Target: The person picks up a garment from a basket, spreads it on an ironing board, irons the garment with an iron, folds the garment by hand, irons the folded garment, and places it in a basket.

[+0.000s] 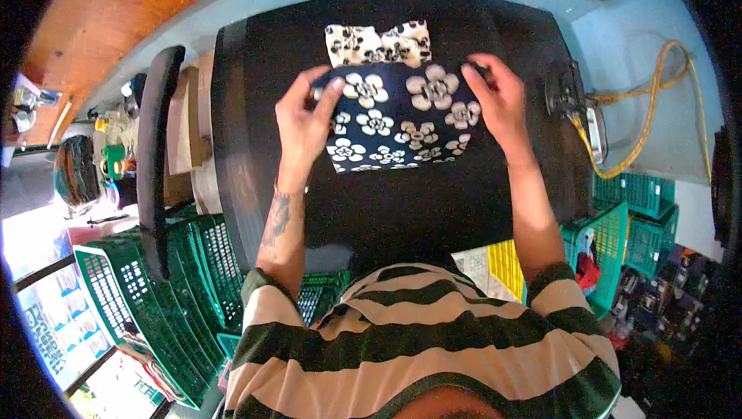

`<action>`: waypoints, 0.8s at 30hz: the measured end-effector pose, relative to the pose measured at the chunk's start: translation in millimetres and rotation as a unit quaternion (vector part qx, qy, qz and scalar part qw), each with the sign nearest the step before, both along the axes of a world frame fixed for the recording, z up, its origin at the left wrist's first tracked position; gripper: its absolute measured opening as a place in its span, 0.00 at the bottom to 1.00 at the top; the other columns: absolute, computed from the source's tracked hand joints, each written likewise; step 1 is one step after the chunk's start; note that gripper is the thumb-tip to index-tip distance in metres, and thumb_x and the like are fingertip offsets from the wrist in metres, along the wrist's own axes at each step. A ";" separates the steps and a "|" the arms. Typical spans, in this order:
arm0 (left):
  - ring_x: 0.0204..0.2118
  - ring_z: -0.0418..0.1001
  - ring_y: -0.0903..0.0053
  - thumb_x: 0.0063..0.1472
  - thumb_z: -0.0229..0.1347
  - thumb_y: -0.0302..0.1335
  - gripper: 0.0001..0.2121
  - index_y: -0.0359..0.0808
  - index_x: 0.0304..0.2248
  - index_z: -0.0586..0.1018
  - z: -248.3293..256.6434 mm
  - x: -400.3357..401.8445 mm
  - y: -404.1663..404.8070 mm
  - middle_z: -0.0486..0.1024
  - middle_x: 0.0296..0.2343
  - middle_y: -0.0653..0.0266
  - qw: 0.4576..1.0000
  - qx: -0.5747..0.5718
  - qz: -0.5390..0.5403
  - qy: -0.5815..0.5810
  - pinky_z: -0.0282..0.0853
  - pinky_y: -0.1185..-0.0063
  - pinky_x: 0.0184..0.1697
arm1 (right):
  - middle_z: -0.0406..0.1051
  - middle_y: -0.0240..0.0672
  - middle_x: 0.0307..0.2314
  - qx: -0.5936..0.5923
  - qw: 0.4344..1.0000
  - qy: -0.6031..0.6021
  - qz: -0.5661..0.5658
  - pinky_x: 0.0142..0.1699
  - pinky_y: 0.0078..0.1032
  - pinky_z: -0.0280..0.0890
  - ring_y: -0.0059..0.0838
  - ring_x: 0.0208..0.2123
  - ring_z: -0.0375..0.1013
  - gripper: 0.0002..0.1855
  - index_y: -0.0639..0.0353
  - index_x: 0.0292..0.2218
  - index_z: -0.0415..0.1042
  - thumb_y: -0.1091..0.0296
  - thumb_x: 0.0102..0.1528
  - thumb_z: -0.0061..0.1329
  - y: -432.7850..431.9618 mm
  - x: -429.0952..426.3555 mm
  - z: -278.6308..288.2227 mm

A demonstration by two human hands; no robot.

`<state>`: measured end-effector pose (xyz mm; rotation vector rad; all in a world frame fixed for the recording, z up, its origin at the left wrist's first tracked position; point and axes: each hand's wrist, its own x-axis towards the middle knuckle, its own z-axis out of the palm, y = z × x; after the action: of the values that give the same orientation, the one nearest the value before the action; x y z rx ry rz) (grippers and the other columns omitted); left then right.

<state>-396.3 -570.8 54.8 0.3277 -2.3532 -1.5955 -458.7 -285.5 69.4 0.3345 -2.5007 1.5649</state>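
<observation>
A dark navy fabric piece with white flowers [400,123] lies before me on a black padded work surface [400,210]. My left hand [307,111] pinches its upper left corner between thumb and fingers. At the opposite upper corner, my right hand [499,94] has thumb and fingers closed on the dark edge, slightly blurred. Just beyond the navy fabric, partly tucked behind its far edge, is a white fabric piece with a black pattern [379,45], gathered at its middle.
A dark appliance, apparently an iron [565,91], stands at the right edge with a yellow cord [655,111]. A long black padded arm [156,158] runs along the left. Green plastic crates [156,297] are stacked at lower left, with another green crate [603,262] at right.
</observation>
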 end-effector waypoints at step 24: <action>0.31 0.76 0.83 0.55 0.61 0.17 0.12 0.33 0.36 0.70 -16.8 -154.3 -40.2 0.78 0.29 0.65 0.974 0.180 -0.131 -0.030 0.73 0.84 0.37 | 0.76 0.27 0.32 -0.115 0.954 -0.201 0.193 0.41 0.20 0.65 0.18 0.34 0.71 0.21 0.59 0.44 0.73 0.66 0.49 0.61 -6.2 -170.1 -26.5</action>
<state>-550.6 -610.9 38.0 0.1420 -2.2138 -2.1717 -628.8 -291.7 42.9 0.5430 -2.6094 2.2575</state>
